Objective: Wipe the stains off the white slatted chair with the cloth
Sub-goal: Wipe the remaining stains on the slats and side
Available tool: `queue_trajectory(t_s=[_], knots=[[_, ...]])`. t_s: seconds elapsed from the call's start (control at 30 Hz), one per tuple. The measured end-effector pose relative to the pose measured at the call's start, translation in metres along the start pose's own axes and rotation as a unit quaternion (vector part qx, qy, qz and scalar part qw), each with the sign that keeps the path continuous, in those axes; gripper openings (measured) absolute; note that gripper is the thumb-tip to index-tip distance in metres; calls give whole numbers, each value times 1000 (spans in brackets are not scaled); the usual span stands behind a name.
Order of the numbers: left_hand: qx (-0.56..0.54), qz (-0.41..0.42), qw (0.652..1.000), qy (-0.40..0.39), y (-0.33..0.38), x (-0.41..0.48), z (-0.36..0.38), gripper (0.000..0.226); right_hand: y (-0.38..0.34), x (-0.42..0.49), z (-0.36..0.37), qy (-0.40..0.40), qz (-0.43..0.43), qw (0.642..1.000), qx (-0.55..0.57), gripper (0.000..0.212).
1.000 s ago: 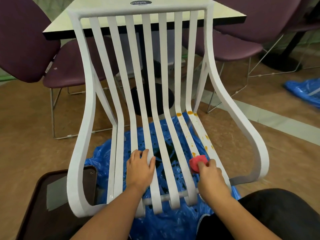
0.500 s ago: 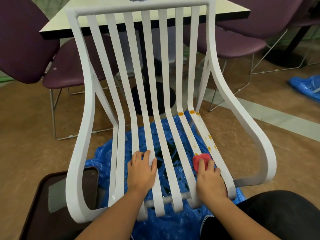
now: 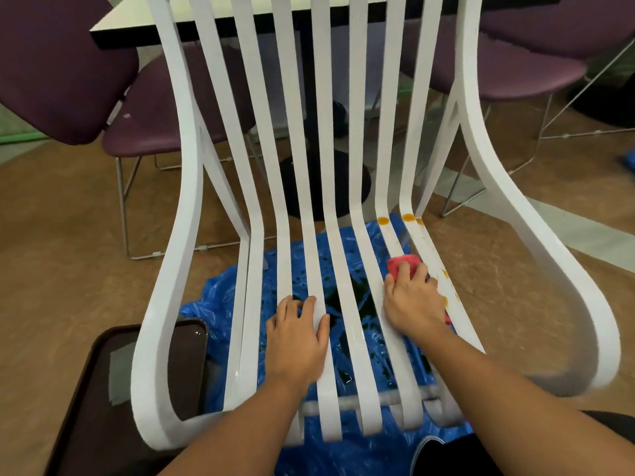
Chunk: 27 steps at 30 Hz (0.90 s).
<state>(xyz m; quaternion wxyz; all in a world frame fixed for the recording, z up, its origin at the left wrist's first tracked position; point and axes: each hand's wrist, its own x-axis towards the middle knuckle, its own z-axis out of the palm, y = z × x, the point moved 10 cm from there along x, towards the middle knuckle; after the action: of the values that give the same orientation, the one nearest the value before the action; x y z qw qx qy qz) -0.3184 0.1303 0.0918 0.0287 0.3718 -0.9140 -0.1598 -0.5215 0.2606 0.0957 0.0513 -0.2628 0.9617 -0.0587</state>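
On the white slatted chair (image 3: 563,304), the right hand (image 3: 412,304) grips a crumpled red cloth (image 3: 403,262) just below orange stains (image 3: 408,218); the left hand (image 3: 297,338) rests flat, seemingly relaxed, on the middle slats.

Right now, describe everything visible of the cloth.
The cloth is pinkish-red, soft-looking and bunched into a small wad. It lies on the seat slats at the right of the white slatted chair, mostly hidden beneath the right hand, whose curled fingers hold it against the slats. Orange stains sit beyond and beside it.

Blue plastic sheet (image 3: 223,304); purple chairs (image 3: 154,125), table (image 3: 130,20) behind; prob. dark tray (image 3: 79,424) left.
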Motion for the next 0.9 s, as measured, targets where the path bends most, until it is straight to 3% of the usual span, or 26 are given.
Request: queue_trajectory(t_s=[0.13,0.3,0.43,0.63,0.9], knots=[[-2,-2,1000,-4,1,2,0,53,-8,40,5,-21,-1,1000,11,42],[-9,-6,1000,-6,1,1,1,53,-14,81,12,-64,16,996,55,58],[-9,-11,1000,-16,1,2,3,53,-24,107,15,-64,4,996,56,55],[-6,-17,999,-27,0,3,5,53,-36,139,18,-70,-10,997,40,67],[-7,-18,999,-36,1,2,3,54,-35,137,16,-73,-14,996,45,71]])
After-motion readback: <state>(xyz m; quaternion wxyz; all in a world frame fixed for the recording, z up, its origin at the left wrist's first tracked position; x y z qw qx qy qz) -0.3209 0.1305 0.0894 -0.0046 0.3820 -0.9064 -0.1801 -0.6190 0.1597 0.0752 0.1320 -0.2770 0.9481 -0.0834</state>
